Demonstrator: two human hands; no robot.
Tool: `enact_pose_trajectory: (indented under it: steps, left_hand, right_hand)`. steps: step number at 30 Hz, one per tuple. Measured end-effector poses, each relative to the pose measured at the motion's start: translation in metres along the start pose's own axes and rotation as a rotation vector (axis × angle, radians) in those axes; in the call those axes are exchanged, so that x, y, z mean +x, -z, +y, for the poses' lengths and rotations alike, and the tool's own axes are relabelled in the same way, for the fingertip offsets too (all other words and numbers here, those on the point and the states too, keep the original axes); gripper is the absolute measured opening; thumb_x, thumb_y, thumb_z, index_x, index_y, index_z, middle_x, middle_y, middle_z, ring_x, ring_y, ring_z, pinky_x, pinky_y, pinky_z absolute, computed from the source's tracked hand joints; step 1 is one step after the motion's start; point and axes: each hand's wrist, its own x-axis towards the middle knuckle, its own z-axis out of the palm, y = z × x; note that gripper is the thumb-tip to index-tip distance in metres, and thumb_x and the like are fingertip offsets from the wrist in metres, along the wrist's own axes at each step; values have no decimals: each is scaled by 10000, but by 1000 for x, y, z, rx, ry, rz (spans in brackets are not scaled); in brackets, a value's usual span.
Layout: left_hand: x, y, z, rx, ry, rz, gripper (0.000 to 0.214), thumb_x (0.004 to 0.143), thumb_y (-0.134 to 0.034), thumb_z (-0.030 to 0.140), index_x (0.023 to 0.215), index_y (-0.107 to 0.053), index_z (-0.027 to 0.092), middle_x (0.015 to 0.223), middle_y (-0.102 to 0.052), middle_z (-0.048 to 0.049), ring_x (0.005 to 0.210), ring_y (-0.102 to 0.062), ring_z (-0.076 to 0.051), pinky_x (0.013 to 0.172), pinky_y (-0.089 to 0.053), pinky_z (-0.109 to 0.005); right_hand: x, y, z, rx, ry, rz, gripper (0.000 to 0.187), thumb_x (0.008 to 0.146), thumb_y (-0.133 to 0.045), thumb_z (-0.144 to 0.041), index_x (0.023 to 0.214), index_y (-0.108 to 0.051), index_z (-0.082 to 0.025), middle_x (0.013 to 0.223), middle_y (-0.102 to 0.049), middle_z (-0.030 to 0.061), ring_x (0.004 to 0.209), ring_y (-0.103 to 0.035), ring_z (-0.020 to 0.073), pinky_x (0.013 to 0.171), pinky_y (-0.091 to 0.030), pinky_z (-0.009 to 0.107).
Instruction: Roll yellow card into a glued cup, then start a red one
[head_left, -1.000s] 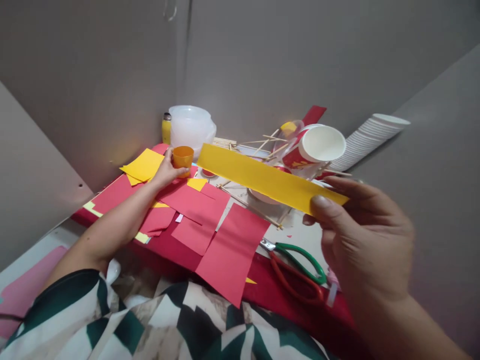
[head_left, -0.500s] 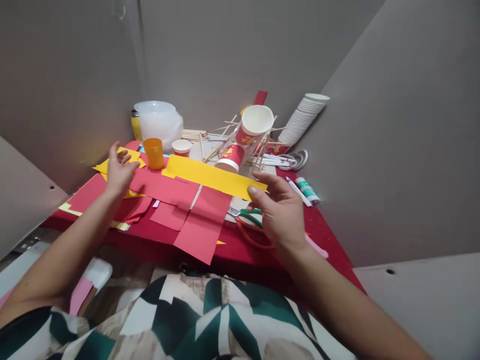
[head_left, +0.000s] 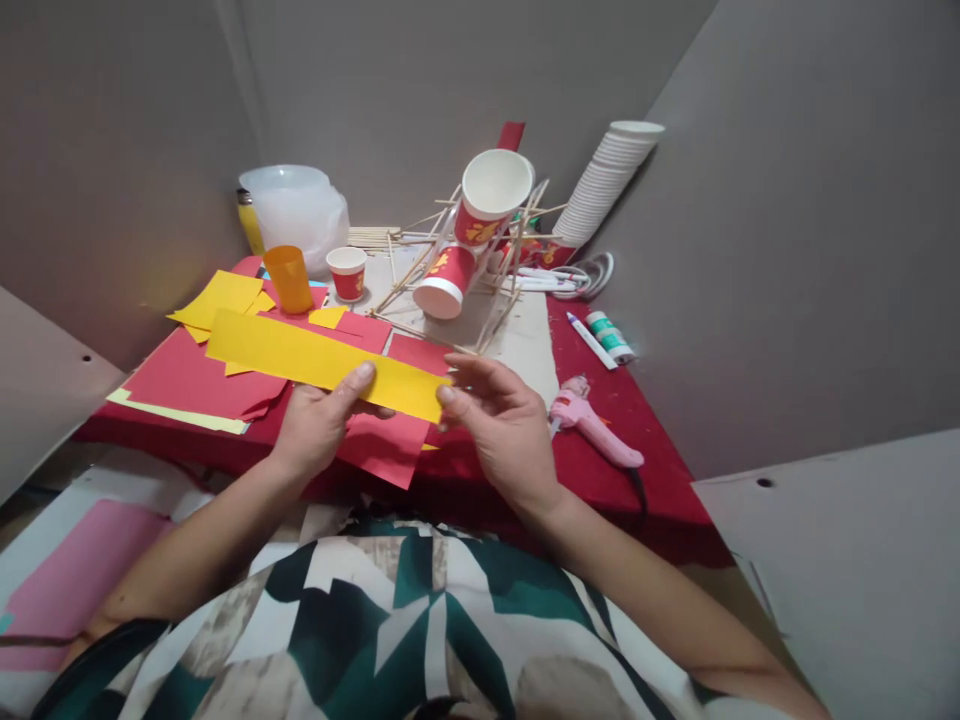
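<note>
A long strip of yellow paper (head_left: 300, 350) is held in the air over the front of the table. My left hand (head_left: 319, 425) pinches its lower edge near the middle, thumb on top and fingers underneath. At the strip's right end, my right hand (head_left: 510, 425) grips the corner between thumb and fingers. Red paper pieces (head_left: 386, 455) lie below the strip, partly covered by it. To the left are a stack of red sheets (head_left: 195, 370) and yellow paper scraps (head_left: 221, 297).
Behind stand an orange cup (head_left: 287, 280), a small paper cup (head_left: 348, 275), plastic bowls (head_left: 292, 210) and a stick frame (head_left: 397, 280) bearing paper cups (head_left: 491, 195). A pink glue gun (head_left: 600, 430), a marker (head_left: 591, 341) and a leaning cup stack (head_left: 611, 180) are on the right.
My left hand has come from the yellow scraps to take hold of the strip. The strip and my right hand have moved left and lower. The glue gun now shows fully.
</note>
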Motion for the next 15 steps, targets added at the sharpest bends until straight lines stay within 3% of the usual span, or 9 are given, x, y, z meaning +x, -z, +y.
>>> enact_pose_trajectory:
  steps: [3,5,9,15]
  left_hand:
    - [22,16,5,44,-20,98,284,696,-807,354,722,-631,133,698,-662,-6,536,-628,-119,496,-594,-240]
    - [41,28,7,64,28,100,231,671,-803,268,717,-617,138,622,-629,22,448,-589,-99,464,-569,-226]
    - [77,46,5,41,350,87,138,672,-749,123,709,-616,124,505,-601,7,426,-607,-122,422,-523,-194]
    - [101,62,-6,2,405,202,110,704,-703,84,741,-616,141,516,-595,5,451,-604,-99,450,-529,-166]
  right_hand:
    - [-5,24,-2,-103,49,131,190,757,-789,-367,833,-723,-206,679,-703,-6,600,-678,132,544,-569,238]
    - [-8,39,0,-194,52,153,191,768,-777,-374,780,-712,-195,632,-692,-6,547,-654,129,515,-537,239]
    - [-17,52,9,-409,154,16,227,885,-648,-347,716,-639,-196,583,-628,-21,504,-568,110,510,-460,240]
    - [-26,51,21,-659,415,-205,273,940,-541,-274,674,-545,-214,548,-512,-25,497,-467,112,504,-378,258]
